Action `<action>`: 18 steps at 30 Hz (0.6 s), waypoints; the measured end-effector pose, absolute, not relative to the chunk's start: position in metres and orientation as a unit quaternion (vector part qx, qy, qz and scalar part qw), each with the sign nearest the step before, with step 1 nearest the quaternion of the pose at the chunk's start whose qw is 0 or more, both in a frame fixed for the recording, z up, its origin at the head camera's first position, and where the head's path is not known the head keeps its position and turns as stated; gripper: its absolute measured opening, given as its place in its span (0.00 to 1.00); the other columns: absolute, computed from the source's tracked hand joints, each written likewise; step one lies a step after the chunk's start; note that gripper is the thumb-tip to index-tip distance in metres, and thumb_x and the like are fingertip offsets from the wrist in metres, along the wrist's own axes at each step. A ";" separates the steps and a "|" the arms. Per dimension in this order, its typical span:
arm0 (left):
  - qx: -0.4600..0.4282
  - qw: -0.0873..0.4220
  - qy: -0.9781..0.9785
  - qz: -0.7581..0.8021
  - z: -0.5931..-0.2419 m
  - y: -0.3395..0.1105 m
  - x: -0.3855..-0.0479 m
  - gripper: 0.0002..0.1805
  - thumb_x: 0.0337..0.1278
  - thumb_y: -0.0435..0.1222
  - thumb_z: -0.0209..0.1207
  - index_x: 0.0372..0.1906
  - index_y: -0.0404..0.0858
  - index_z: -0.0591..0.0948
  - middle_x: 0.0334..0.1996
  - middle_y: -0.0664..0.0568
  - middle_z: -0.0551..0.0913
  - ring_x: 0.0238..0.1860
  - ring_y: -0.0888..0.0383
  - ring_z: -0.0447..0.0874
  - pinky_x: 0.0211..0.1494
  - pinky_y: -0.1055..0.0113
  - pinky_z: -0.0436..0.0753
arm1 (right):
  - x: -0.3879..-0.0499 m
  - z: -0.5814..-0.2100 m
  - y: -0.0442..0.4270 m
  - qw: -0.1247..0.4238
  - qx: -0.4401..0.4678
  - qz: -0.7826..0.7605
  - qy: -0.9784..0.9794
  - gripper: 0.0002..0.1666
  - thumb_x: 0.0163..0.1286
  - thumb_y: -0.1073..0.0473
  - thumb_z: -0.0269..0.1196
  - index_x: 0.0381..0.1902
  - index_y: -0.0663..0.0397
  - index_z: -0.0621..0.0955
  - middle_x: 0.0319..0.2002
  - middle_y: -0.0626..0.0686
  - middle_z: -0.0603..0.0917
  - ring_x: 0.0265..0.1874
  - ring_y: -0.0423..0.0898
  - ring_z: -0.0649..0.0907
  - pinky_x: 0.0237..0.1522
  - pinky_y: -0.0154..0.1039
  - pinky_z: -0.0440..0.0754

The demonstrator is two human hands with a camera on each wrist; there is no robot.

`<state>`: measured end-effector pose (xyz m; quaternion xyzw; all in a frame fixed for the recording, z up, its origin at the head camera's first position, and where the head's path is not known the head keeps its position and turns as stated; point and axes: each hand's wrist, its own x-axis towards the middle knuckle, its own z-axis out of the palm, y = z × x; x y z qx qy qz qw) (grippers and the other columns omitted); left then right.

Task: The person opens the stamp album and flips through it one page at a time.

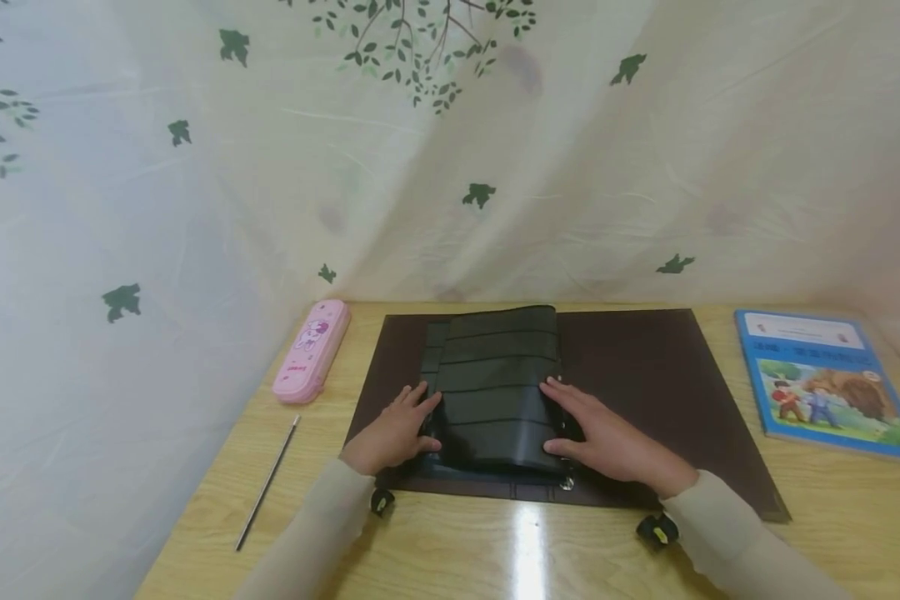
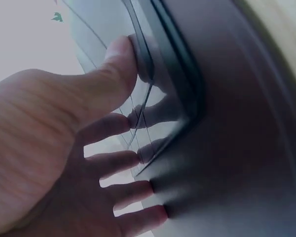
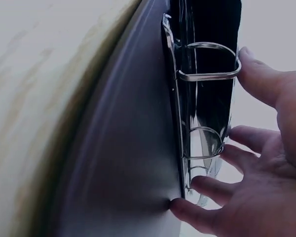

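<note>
A dark brown ring binder lies spread flat on the table. On its metal rings sits a stack of black pocket sheets, its top sheets bulging a little. My left hand is at the stack's left edge, fingers spread, the thumb touching the sheets in the left wrist view. At the ring side, my right hand has its fingers extended, with thumb and fingertips against the rings and sheet edges. The little fingertip touches the binder cover in the right wrist view.
A pink pencil case lies left of the binder, with a thin metal rod nearer the front. To the right is a blue picture book. A patterned curtain hangs behind the wooden table.
</note>
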<state>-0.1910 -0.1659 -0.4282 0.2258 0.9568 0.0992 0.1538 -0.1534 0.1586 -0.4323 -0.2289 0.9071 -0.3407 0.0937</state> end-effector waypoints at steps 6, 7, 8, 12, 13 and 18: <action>0.229 0.145 0.955 0.119 -0.431 -0.174 -0.191 0.40 0.54 0.47 0.64 0.70 0.39 0.64 0.71 0.36 0.51 0.70 0.35 0.46 0.64 0.45 0.60 | -0.154 -0.432 0.155 0.098 -0.230 -0.326 0.912 0.47 0.63 0.44 0.64 0.73 0.53 0.58 0.73 0.55 0.52 0.70 0.63 0.50 0.60 0.66 0.56; 0.226 0.139 0.957 0.118 -0.431 -0.176 -0.191 0.40 0.54 0.47 0.65 0.70 0.39 0.65 0.71 0.35 0.52 0.69 0.33 0.47 0.63 0.44 0.62 | -0.154 -0.431 0.154 0.098 -0.231 -0.322 0.913 0.46 0.63 0.44 0.64 0.73 0.54 0.59 0.73 0.55 0.52 0.70 0.63 0.50 0.59 0.67 0.55; 0.223 0.136 0.959 0.115 -0.431 -0.177 -0.190 0.39 0.53 0.48 0.65 0.69 0.40 0.65 0.70 0.34 0.52 0.68 0.32 0.48 0.62 0.42 0.63 | -0.153 -0.431 0.153 0.098 -0.229 -0.319 0.914 0.46 0.63 0.43 0.64 0.72 0.54 0.60 0.73 0.55 0.53 0.69 0.64 0.50 0.58 0.69 0.54; 0.215 0.125 0.963 0.104 -0.430 -0.179 -0.188 0.39 0.52 0.49 0.66 0.68 0.41 0.67 0.69 0.33 0.54 0.66 0.29 0.50 0.58 0.39 0.65 | -0.153 -0.427 0.150 0.097 -0.222 -0.305 0.921 0.44 0.63 0.43 0.64 0.71 0.53 0.62 0.72 0.55 0.54 0.69 0.65 0.50 0.53 0.75 0.50; 0.215 0.124 0.963 0.104 -0.430 -0.179 -0.188 0.39 0.52 0.48 0.66 0.68 0.40 0.67 0.69 0.33 0.55 0.66 0.29 0.51 0.58 0.39 0.65 | -0.153 -0.427 0.149 0.096 -0.221 -0.301 0.923 0.44 0.63 0.43 0.64 0.71 0.53 0.63 0.72 0.55 0.55 0.69 0.65 0.50 0.52 0.76 0.50; 0.212 0.124 0.963 0.110 -0.428 -0.181 -0.188 0.39 0.54 0.46 0.65 0.68 0.38 0.66 0.69 0.33 0.56 0.66 0.31 0.52 0.61 0.42 0.63 | -0.155 -0.430 0.142 0.094 -0.211 -0.290 0.929 0.44 0.62 0.46 0.66 0.71 0.53 0.64 0.72 0.55 0.56 0.69 0.65 0.50 0.50 0.78 0.48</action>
